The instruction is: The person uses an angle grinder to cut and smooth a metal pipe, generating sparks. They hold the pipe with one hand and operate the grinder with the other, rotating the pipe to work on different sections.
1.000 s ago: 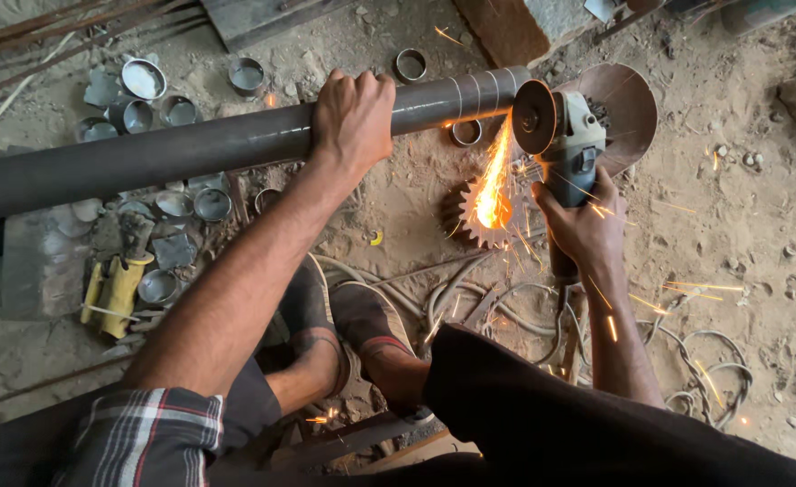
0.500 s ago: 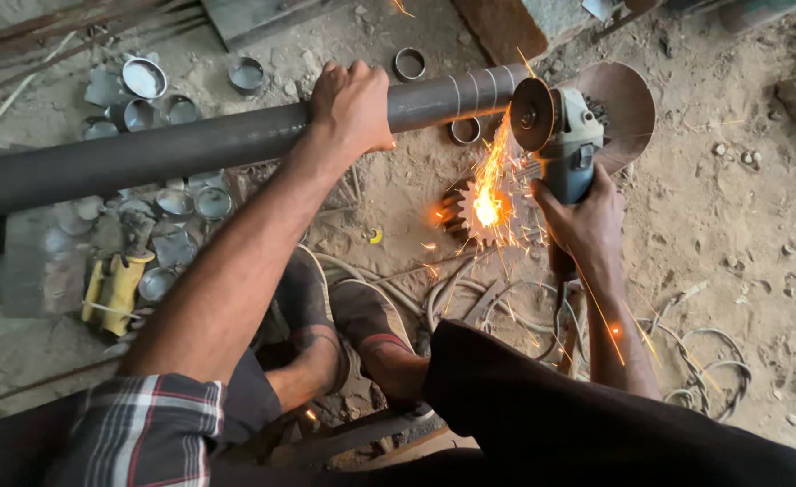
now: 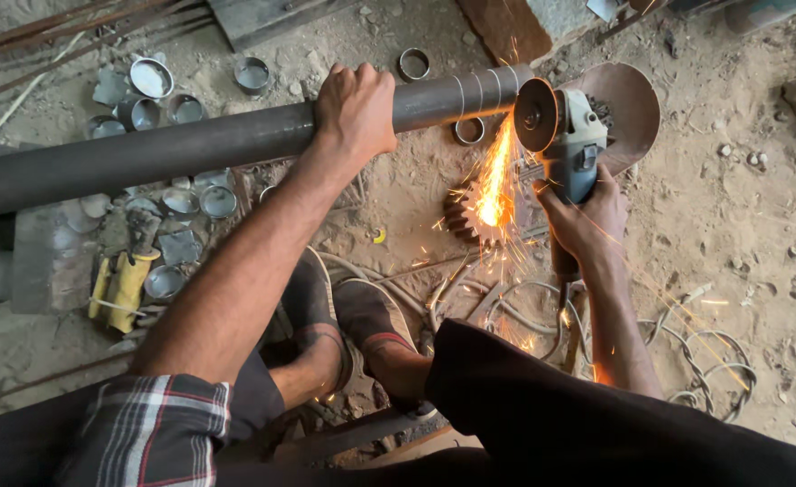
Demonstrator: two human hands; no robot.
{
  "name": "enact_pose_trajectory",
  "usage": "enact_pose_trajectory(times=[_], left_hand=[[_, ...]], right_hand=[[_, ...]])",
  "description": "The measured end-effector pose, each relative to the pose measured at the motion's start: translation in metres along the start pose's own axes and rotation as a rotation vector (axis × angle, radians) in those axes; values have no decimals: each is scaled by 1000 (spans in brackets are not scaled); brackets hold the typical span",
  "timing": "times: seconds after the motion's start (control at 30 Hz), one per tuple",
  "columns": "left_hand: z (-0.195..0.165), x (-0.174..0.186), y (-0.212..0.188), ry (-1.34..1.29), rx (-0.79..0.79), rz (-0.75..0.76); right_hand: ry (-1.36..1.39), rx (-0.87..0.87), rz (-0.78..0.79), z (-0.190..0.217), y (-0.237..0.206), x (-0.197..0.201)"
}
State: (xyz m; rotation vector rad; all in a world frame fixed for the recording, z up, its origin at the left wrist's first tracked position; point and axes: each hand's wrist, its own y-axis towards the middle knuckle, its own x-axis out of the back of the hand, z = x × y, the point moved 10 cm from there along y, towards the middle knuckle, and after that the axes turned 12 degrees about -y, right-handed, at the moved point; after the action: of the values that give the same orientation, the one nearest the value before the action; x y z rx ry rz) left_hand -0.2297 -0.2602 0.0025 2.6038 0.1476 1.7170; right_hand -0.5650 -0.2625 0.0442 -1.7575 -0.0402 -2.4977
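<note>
A long dark steel pipe point(image 3: 191, 149) runs across the view from the left edge to its right end, which carries white marking lines. My left hand point(image 3: 355, 110) grips it from above near that end. My right hand point(image 3: 585, 221) holds a blue-grey angle grinder point(image 3: 571, 144); its disc point(image 3: 535, 114) presses against the pipe's end. Orange sparks point(image 3: 495, 180) stream down onto a rusty toothed gear point(image 3: 466, 215) on the dirt. My two feet in sandals point(image 3: 344, 316) rest below the pipe.
Several short cut pipe rings point(image 3: 155, 81) lie scattered on the ground at upper left and under the pipe. A yellow glove point(image 3: 123, 284) lies at left. The grinder's tangled cable point(image 3: 686, 361) loops at lower right. Metal rods point(image 3: 46, 27) lie along the top.
The spark stream has shifted slightly and stays bright. The grinder disc remains on the pipe's end; both hands keep their grips.
</note>
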Motion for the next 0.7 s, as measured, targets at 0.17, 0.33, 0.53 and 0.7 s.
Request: enact_pose_trajectory(times=[0.17,0.33,0.53,0.7], left_hand=[[0,-5,0,30,0,7],[2,-11,1,65,-4,-3],[4,-16,2,74,0,13],[-2,-6,-6,83,-57,-130]], right_hand=[[-18,61,-23,3,-1,1],[8,62,-8,1,1,-1],[55,79,-14,7,-1,2],[38,60,-7,7,-2,2]])
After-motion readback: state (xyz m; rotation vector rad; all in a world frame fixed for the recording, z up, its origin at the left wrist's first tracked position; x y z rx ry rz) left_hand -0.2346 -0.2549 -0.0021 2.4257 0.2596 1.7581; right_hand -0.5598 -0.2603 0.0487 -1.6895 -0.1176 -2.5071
